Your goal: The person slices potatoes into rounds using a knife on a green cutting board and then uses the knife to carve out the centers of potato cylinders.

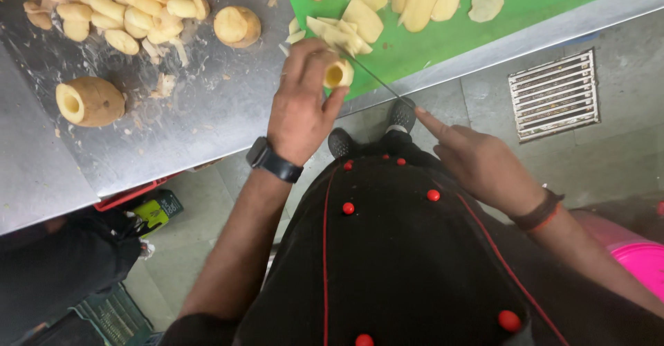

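Left hand: my left hand (301,104) is clenched around a small potato piece (338,75), cut end facing up, held at the near edge of the green cutting board (484,31).
Right hand: my right hand (477,162) is closed on a knife; the forefinger runs along the top and the handle is hidden inside the grip.
Knife: the thin blade (377,82) reaches from the right hand up to the potato piece and touches or nearly touches it; I cannot tell which.
Where the work sits: right over the front lip of the steel desk (207,104), above the floor and my shoes.
Risk, fingers: the left fingertips wrap close to the blade, so I judge a slip on the wet, rounded piece could bring the edge onto them.
Risk, dropping: being this near the edge, I judge a loose hold could let the piece fall to the floor.
Cutting board contents: flat potato slices (422,0) lie scattered on it.
Desk contents: a heap of peeled potato pieces (117,10) at the far left, a trimmed potato (237,26) and a half-peeled one (90,101) apart from it, with peel scraps between.
Containers: a pink tub (640,256) shows at the lower right; its contents are out of sight.
Floor: a metal drain grate (555,95).
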